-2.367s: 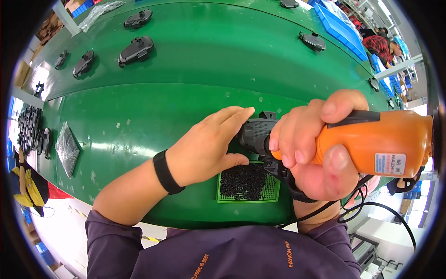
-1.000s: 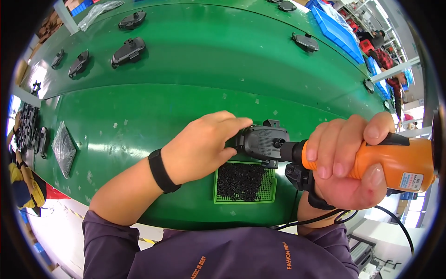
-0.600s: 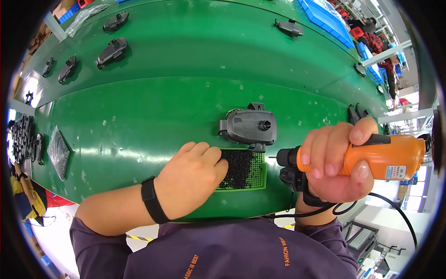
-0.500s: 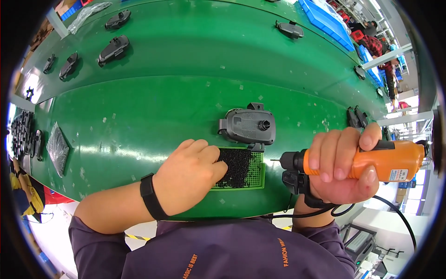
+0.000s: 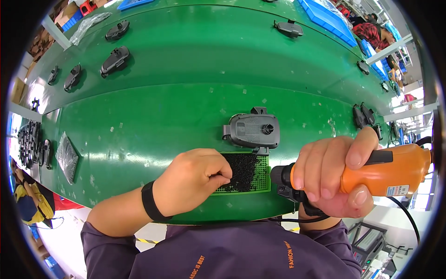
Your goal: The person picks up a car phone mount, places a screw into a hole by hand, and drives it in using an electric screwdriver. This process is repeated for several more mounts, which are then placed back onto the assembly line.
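Observation:
My left hand is closed in a pinch at the left side of a green tray with a gridded bottom. Small black screws are heaped in the tray; whatever is between the fingertips is too small to make out. My right hand grips an orange electric screwdriver, its black nose pointing left just beside the tray's right edge. The thin bit is hard to see. Just beyond the tray, a dark grey phone holder lies with its round black knob facing up, touched by neither hand.
More phone holders lie far left, far back and at the right. A clear plastic bag sits on the green bench at left, near piled black parts. A blue tray stands at back right. The screwdriver's cable hangs at right.
My left hand's fingertips have drawn together into a pinch at the screws. The screwdriver has come lower and slightly left, closer to the tray. The whole view has shifted a little.

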The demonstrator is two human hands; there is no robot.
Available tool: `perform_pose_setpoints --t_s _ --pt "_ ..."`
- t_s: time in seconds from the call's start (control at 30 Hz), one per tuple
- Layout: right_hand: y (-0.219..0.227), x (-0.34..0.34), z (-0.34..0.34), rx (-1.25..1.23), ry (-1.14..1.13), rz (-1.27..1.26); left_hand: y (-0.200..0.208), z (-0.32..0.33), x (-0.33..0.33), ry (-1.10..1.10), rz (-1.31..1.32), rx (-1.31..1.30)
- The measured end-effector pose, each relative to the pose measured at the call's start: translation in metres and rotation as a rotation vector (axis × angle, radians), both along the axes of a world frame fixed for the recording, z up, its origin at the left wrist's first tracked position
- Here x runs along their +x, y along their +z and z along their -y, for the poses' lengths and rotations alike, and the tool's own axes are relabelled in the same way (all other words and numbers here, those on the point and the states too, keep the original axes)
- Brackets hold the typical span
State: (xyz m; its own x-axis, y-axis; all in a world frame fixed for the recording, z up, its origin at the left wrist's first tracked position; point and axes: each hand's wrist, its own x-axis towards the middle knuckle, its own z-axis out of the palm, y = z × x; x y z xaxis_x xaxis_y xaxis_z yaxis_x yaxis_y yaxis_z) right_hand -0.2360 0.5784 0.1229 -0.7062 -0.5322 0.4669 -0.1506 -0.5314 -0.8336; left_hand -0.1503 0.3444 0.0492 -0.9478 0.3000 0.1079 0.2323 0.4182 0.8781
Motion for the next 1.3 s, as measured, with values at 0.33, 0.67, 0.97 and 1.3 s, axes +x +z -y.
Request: perform_pose_setpoints --t_s 0.33,0.67,0.97,1.3 --pt "-0.002 -0.001 0.01 0.023 0.006 -0.024 0.001 -0.007 -0.01 0.076 0.071 0.071" --pt "-0.001 0.001 0.012 0.066 0.034 -0.015 0.002 -0.012 -0.011 0.035 0.157 0.144" --pt "-0.006 0.011 0.033 0.017 0.053 -0.013 -0.005 -0.004 -0.006 -0.084 -0.139 0.172" --pt "-0.006 0.011 0.034 0.014 0.07 -0.032 -0.005 -0.006 -0.009 -0.096 -0.199 0.226"
